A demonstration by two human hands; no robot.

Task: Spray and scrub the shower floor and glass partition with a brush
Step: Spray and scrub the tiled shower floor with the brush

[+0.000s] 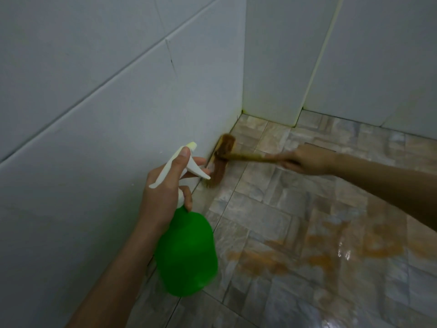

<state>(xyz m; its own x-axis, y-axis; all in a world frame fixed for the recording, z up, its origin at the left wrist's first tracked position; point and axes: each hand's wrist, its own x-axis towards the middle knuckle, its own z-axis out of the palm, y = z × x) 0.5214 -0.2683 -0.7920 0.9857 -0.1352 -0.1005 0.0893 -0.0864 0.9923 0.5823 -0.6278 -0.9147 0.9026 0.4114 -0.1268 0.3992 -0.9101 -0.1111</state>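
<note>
Fingers (181,159) of the left hand (163,188) curl round the white neck of the green spray bottle (186,252) in the lower middle of the frame, and one finger lies along the top of the white sprayer. At the middle right, the right hand (307,159) has its fingers wrapped round the handle of the brush (223,157). The brown bristles look blurry and touch the floor (272,209) right beside the white wall (94,114), near the corner. Orange stains (331,254) and wet shine lie on the tiles at the lower right.
</note>
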